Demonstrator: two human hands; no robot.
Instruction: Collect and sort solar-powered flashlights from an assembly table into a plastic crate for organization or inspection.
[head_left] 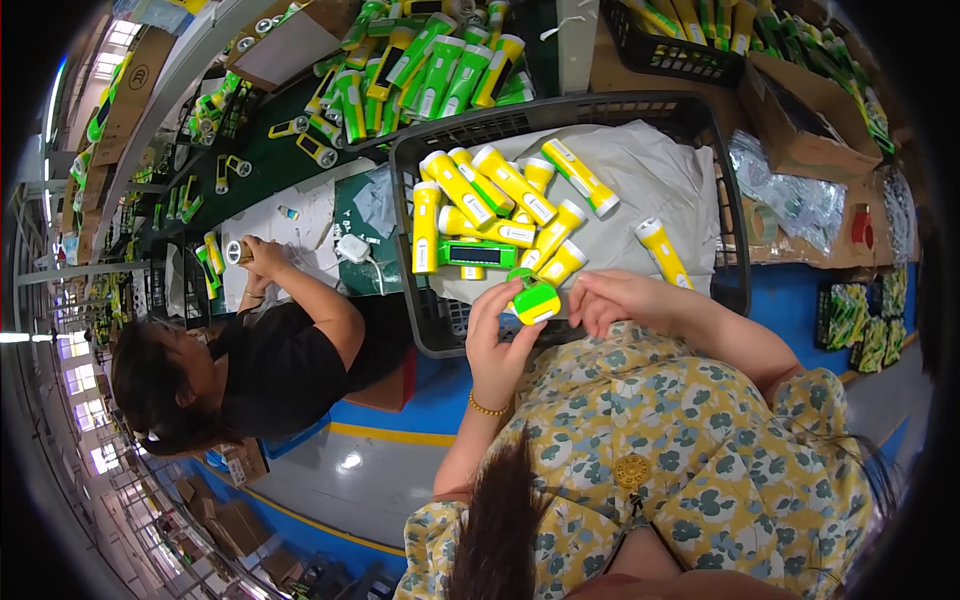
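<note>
At the far left a co-worker in a black top (285,365) bent over the green bench (265,160), working on a small part. The left hand (497,345) curled its fingers around a green and yellow flashlight (536,300), held just over the near rim of the black crate (435,330). The right hand (615,300) sat loosely closed, fingertips touching the flashlight's right side. Inside the crate, yellow flashlights (490,205) crowded the left half on grey plastic sheet (655,180), leaving open room toward the right wall. A cardboard box (810,110) stood beyond that edge.
</note>
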